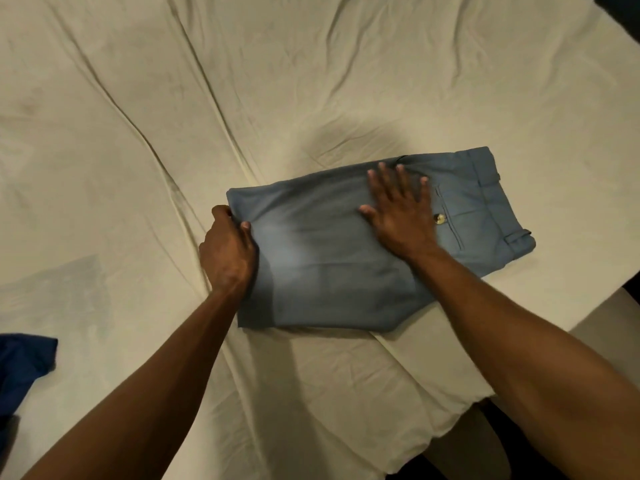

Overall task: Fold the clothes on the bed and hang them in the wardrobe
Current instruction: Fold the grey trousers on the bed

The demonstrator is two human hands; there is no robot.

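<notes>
Trousers [332, 268], blue-grey, lay folded on the cream bed sheet [138, 133] near its right edge (back pocket button up). Left hand [227, 252] pinched the folded left edge, thumb on top. Right hand [398, 209] pressed flat, fingers spread. Dark blue garment [24, 362] at far left.

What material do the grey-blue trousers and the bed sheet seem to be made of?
Grey-blue trousers: smooth matte woven cloth, perhaps cotton twill or a blend; it lies flat, with crisp stitched belt loops and a pocket with a pale glossy button, maybe plastic. Bed sheet: thin matte woven fabric, probably cotton; it shows long soft creases.
</notes>
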